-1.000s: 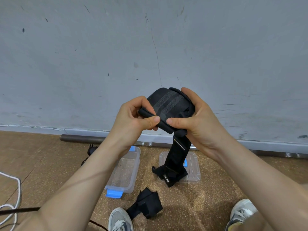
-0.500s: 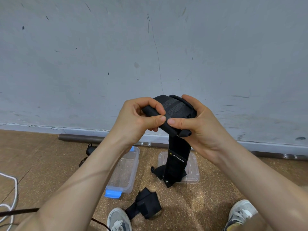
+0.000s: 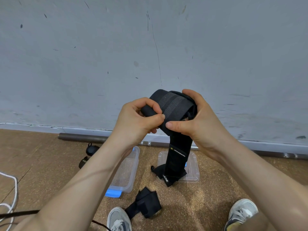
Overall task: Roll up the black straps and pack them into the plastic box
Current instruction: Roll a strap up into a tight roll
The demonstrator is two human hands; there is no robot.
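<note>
- Pinching the rolled end of the black strap [image 3: 173,104], the left hand [image 3: 138,120] has its grip clamped on it between thumb and curled fingers.
- The right hand [image 3: 198,119] has its grip clamped round the strap's looped bulk.
- The strap is held above the plastic box [image 3: 128,170], its tail hanging to the box's right.
- A second strap [image 3: 146,204] lies on the floor by the box's near right corner.

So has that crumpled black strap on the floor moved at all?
No. The crumpled black strap lies just right of the blue latch on the clear plastic box, as before.
</note>
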